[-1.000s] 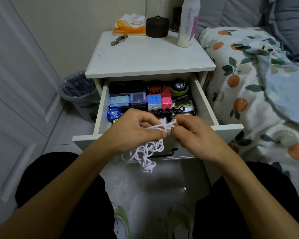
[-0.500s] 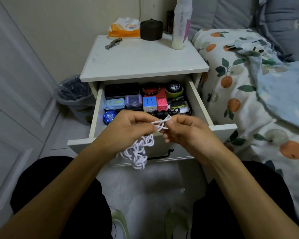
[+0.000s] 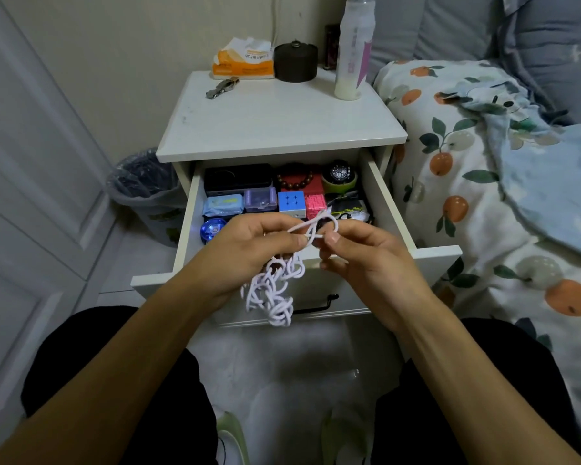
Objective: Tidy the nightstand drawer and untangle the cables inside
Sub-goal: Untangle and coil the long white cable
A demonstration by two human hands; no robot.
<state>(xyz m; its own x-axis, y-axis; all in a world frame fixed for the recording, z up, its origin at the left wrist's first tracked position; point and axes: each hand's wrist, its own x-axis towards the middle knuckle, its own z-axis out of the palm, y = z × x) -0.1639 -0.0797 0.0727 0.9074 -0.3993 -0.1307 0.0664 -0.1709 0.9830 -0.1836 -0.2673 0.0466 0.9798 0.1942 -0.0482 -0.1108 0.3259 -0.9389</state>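
Observation:
A tangled white cable (image 3: 274,290) hangs in a knotted bunch in front of the open nightstand drawer (image 3: 384,209). My left hand (image 3: 245,250) pinches the cable near its top, and the bunch dangles below it. My right hand (image 3: 359,250) pinches a loop of the same cable between thumb and fingers. Both hands hover over the drawer's front edge. Inside the drawer lie a black case (image 3: 237,177), a blue pack (image 3: 222,204), a clear box (image 3: 260,200), a puzzle cube (image 3: 291,203), a pink cube (image 3: 315,204), a bead bracelet (image 3: 296,181) and a blue round toy (image 3: 212,228).
On the nightstand top (image 3: 282,129) stand a tissue pack (image 3: 244,60), a dark round jar (image 3: 295,63), a tall white bottle (image 3: 353,52) and a metal watch (image 3: 222,87). A lined bin (image 3: 141,186) stands at the left, and a bed with a fruit-print quilt (image 3: 483,196) at the right.
The loop between my hands has been drawn up and wider, and the hanging bunch sits a little higher. The view has tilted down slightly.

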